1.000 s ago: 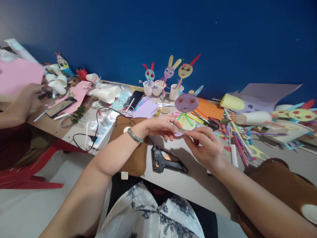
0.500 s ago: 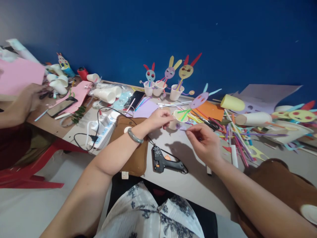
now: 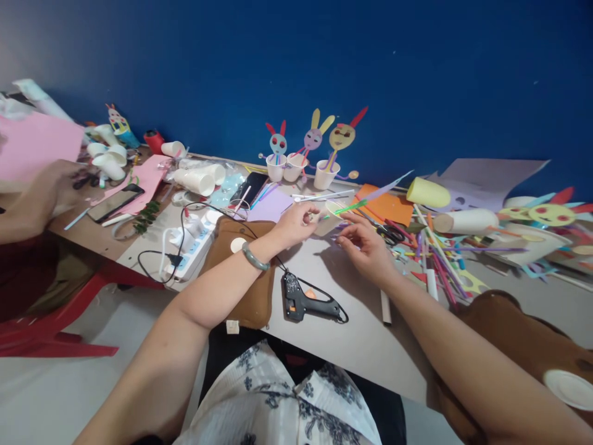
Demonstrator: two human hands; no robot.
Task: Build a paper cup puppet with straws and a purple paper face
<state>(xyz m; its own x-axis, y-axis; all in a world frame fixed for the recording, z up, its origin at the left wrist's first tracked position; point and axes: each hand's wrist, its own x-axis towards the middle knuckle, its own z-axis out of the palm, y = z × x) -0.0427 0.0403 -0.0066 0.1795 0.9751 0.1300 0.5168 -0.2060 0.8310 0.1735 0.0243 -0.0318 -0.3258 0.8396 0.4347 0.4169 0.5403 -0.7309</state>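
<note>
My left hand (image 3: 299,224), a bangle on its wrist, is closed with curled fingers against the left side of a small paper cup (image 3: 327,226). From the cup leans a paper puppet (image 3: 380,190) on green strips, its purple head turned nearly edge-on and tilted right. My right hand (image 3: 368,247) is beside the cup's right side, its thumb and fingers apart and loosely bent; a small purplish piece shows near the thumb tip. A black glue gun (image 3: 308,300) lies on the table below both hands.
Three finished-looking cup puppets (image 3: 325,176) stand by the blue wall. Left are a brown pouch (image 3: 250,296), a power strip (image 3: 194,244) with cables, and another person's hand (image 3: 46,191). Coloured sticks (image 3: 447,266), scissors (image 3: 391,233) and orange paper (image 3: 386,207) lie right.
The cup has turned and its puppet swung from upright to leaning right, face edge-on. My right hand's pinch has loosened, fingers spreading. My left hand stays at the cup.
</note>
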